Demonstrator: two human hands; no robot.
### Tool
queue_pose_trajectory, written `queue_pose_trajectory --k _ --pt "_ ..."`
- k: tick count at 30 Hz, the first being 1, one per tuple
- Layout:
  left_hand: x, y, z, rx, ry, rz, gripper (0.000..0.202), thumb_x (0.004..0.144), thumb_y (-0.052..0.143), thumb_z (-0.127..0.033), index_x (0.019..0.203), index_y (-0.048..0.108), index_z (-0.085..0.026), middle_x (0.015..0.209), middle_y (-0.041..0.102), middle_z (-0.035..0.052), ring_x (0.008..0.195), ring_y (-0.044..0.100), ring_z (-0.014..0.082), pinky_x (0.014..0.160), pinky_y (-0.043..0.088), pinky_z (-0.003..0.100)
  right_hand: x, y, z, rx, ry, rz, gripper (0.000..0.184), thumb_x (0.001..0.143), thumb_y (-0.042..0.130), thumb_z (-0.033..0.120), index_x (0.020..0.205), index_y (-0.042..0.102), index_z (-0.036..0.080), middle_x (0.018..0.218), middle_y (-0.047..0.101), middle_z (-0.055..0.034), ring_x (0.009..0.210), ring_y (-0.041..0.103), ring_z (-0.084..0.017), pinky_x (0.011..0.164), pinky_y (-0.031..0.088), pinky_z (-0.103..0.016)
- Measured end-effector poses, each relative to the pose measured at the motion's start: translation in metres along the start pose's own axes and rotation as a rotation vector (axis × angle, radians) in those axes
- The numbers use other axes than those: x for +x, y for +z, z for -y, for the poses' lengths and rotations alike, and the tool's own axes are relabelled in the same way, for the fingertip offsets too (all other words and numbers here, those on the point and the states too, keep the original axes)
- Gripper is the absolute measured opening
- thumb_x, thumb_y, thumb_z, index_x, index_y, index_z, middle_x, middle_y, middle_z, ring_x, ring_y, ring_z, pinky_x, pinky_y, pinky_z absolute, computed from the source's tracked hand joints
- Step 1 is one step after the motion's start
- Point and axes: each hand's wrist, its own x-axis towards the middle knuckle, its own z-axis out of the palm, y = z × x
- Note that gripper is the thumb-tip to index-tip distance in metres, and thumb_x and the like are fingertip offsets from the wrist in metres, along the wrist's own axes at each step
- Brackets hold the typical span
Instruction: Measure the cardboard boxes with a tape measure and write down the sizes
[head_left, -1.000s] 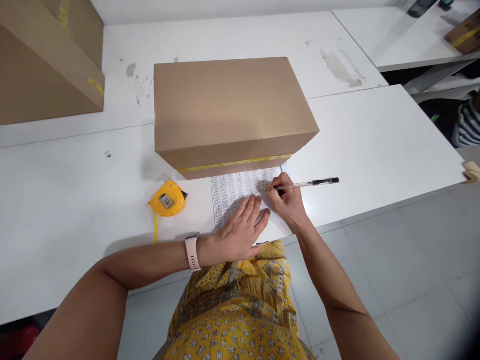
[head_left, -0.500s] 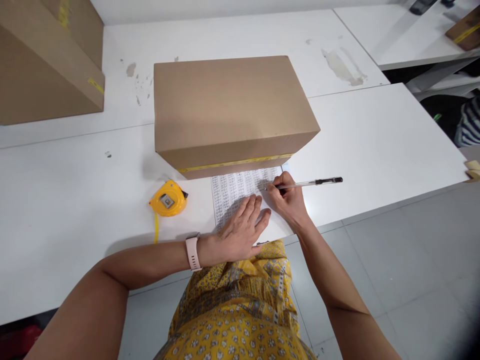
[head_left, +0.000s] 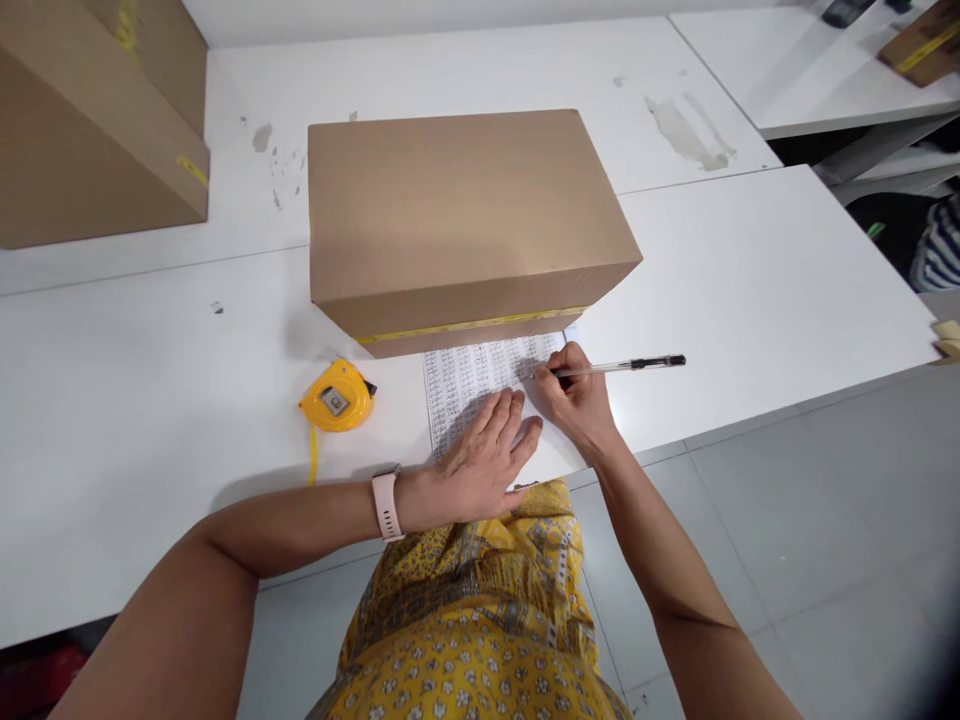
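My right hand [head_left: 576, 398] grips a clear pen [head_left: 619, 367] with a black cap end, its tip down on a sheet of paper [head_left: 461, 385] covered in columns of handwriting. Flat across the lower part of the sheet lies my left hand [head_left: 484, 455], fingers stretched out and holding nothing. Just behind the paper stands a closed cardboard box [head_left: 465, 205] with yellow tape along its front; it hides the sheet's far edge. To the left of the paper rests a yellow tape measure [head_left: 337, 397], with a short length of its blade pulled out.
A larger cardboard box [head_left: 97, 130] stands at the back left of the white table [head_left: 135, 370]. Another taped box [head_left: 922, 45] sits on the far right table. Part of a striped cloth [head_left: 937, 245] shows at the right edge.
Hardly anything differs. The pen tip has shifted very slightly on the paper, while my left hand stays in place.
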Motion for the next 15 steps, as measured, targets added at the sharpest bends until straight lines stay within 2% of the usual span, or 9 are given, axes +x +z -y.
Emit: queue_pose_trajectory --k 3,6,9,12,15 --pt "0.000 0.002 0.000 -0.011 0.000 -0.017 0.093 0.088 0.064 -0.065 0.152 0.042 -0.001 0.160 0.039 0.0349 0.151 0.036 0.0472 0.125 0.021 0.058 0.000 -0.001 0.000 -0.010 0.005 -0.038 0.020 0.085 0.062 0.023 0.074 0.046 0.025 0.060 0.042 0.0081 0.054 0.038 -0.010 0.054 0.031 -0.027" --pt "0.000 0.003 0.000 -0.002 0.001 -0.026 0.093 0.089 0.062 -0.067 0.152 0.042 -0.002 0.160 0.039 0.0341 0.151 0.037 0.0465 0.125 0.022 0.058 0.000 -0.002 0.000 -0.014 0.004 -0.141 0.020 0.088 0.061 0.027 0.075 0.046 0.025 0.061 0.042 0.0072 0.055 0.038 -0.011 0.053 0.030 -0.027" --pt "0.000 0.002 0.001 0.011 0.006 -0.025 0.090 0.090 0.062 -0.064 0.152 0.042 -0.002 0.160 0.040 0.0335 0.151 0.037 0.0452 0.126 0.022 0.057 -0.003 -0.004 -0.001 -0.041 -0.056 -0.195 0.017 0.092 0.061 0.034 0.081 0.052 0.025 0.068 0.051 0.0047 0.059 0.044 -0.013 0.056 0.035 -0.028" --pt "-0.001 -0.001 0.001 0.019 0.009 -0.032 0.087 0.091 0.062 -0.062 0.151 0.044 -0.002 0.159 0.041 0.0335 0.151 0.039 0.0452 0.125 0.022 0.056 -0.011 -0.011 -0.001 -0.187 -0.162 -0.161 0.012 0.096 0.059 0.037 0.096 0.060 0.025 0.083 0.062 -0.0007 0.070 0.055 -0.016 0.065 0.044 -0.031" --pt "-0.002 -0.004 0.002 0.028 0.025 -0.040 0.086 0.092 0.061 -0.061 0.151 0.045 -0.001 0.159 0.040 0.0348 0.150 0.040 0.0462 0.125 0.023 0.056 -0.020 -0.022 -0.006 -0.427 -0.251 -0.245 0.014 0.099 0.054 0.032 0.104 0.064 0.024 0.093 0.064 -0.0053 0.079 0.060 -0.019 0.072 0.048 -0.035"
